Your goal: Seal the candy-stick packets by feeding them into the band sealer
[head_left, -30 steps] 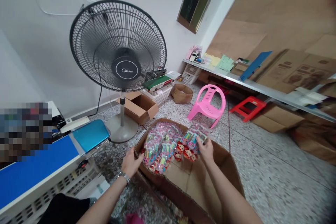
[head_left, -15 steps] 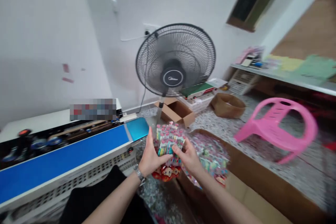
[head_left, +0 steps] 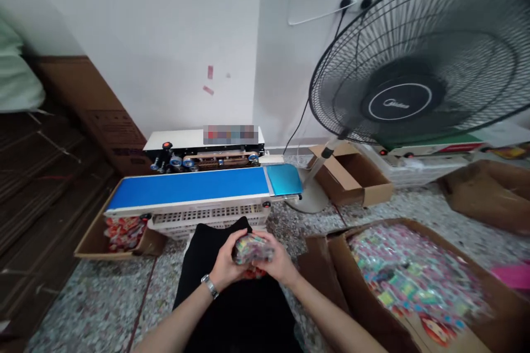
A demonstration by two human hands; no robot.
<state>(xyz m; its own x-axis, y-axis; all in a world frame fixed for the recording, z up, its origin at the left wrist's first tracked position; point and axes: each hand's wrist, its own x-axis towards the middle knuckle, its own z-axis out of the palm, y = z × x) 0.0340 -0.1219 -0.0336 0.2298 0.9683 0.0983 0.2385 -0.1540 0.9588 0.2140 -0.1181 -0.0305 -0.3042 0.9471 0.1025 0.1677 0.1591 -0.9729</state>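
Packets (head_left: 252,247), left fingers (head_left: 235,238), right fingers (head_left: 269,239) curled around

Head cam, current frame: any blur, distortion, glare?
Head view: the held packets between left hand and right hand are blurred, print unreadable; head view: fan looks stretched toward the upper right, likely lens distortion; head view: glints on the bagged pile; head view: pixelated block above the blue belt.

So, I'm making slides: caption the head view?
Bare hands hold a colourful plastic-wrapped bundle before a flat blue belt.
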